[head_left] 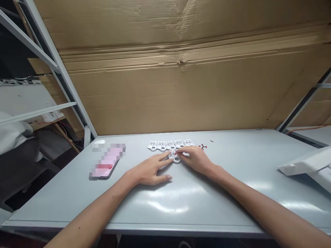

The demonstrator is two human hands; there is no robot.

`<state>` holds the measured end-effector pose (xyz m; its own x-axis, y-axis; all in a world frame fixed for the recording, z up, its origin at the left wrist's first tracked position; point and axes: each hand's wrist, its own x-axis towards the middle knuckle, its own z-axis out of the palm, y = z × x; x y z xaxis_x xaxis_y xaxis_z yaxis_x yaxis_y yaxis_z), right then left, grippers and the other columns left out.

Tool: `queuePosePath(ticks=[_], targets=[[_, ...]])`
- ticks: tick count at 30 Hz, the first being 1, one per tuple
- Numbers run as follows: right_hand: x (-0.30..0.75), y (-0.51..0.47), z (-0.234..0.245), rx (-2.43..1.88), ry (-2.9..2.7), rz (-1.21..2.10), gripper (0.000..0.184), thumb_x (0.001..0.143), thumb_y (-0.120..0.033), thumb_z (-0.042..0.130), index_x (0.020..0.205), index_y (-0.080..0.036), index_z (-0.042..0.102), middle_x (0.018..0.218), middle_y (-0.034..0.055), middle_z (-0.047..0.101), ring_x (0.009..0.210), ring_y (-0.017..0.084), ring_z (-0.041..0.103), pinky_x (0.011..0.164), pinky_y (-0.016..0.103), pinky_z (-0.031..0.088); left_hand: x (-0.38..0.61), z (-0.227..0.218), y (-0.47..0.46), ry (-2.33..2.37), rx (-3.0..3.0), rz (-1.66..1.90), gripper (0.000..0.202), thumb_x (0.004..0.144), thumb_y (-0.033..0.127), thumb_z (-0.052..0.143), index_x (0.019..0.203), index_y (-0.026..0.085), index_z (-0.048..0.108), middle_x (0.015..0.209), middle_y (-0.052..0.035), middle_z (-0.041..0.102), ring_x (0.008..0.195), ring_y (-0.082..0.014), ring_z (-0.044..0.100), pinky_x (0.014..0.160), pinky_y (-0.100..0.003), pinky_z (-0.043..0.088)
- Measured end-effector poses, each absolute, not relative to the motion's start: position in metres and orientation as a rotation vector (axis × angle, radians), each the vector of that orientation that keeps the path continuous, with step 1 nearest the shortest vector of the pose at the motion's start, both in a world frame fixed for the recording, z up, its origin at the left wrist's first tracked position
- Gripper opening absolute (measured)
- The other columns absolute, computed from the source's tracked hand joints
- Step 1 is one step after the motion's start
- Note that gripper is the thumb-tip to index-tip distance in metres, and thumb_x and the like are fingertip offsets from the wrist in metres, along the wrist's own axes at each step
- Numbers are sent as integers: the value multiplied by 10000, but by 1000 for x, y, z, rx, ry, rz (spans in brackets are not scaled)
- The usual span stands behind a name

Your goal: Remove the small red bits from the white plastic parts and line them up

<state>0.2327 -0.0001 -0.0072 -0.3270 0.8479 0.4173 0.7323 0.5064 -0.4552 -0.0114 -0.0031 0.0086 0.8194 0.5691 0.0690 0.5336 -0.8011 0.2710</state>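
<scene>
Left hand (148, 170) lies flat on the table (196, 206), fingers (161, 160) spread, index tip touching the white plastic piece (176, 159). Right hand (193, 159) is bent over that piece, seemingly pinching it; the fingers hide the grip. Row of five similar pieces (168, 145) just beyond both hands. Red bits (203, 147) beyond right hand, too small to identify. Pixelated phone (107, 161) left of left hand.

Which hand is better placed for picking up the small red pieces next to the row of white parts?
Right, probably. The right hand is closer to the small red pieces and on their side of the white plastic piece. The left hand is on the far side of that piece.
</scene>
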Motion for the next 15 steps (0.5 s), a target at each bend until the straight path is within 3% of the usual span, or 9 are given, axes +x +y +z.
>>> queuePosePath(ticks=[9,15], targets=[[231,3,-10,-1310,-2345,-1,288,923,-136,511,877,-248,772,950,65,751,852,223,658,692,286,439,-15,10,4,833,2695,279,580,928,495,579,1458,290,465,1591,-59,288,1435,-316,341,1163,-472,316],[230,6,-12,-1241,-2421,-160,264,920,-120,533,864,-221,770,894,82,755,798,217,649,689,294,418,-14,9,3,840,2729,266,613,927,515,564,1471,258,451,1590,-90,281,1443,-318,324,1166,-469,310]])
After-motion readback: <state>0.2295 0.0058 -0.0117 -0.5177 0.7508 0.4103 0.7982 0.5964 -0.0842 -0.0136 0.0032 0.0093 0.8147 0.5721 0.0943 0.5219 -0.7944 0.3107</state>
